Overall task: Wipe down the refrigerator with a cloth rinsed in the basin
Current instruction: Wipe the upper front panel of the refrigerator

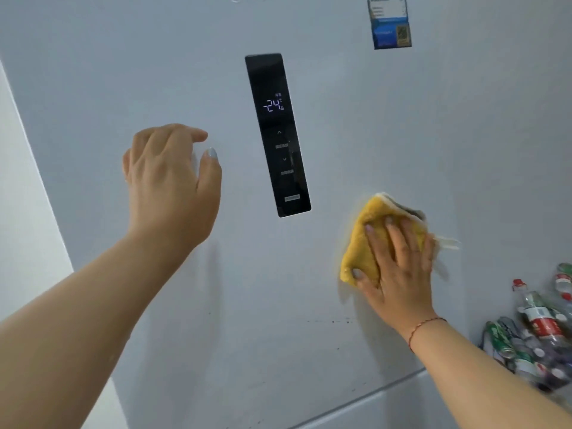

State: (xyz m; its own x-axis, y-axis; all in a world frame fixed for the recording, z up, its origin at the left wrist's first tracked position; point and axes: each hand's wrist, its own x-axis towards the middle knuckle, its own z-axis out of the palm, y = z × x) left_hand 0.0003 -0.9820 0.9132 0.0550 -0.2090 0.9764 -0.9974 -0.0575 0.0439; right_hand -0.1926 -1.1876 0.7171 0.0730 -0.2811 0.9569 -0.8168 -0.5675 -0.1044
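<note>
Pale wall (21,187) in a strip at far left, plain and evenly lit. Heap of empty plastic bottles (538,329) at lower right, red caps, red and green labels, crushed and jumbled together. Soft, diffuse light throughout, only faint shadows

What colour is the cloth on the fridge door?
Yellow, with a pale edge; the cloth shows best in the head view.
</note>
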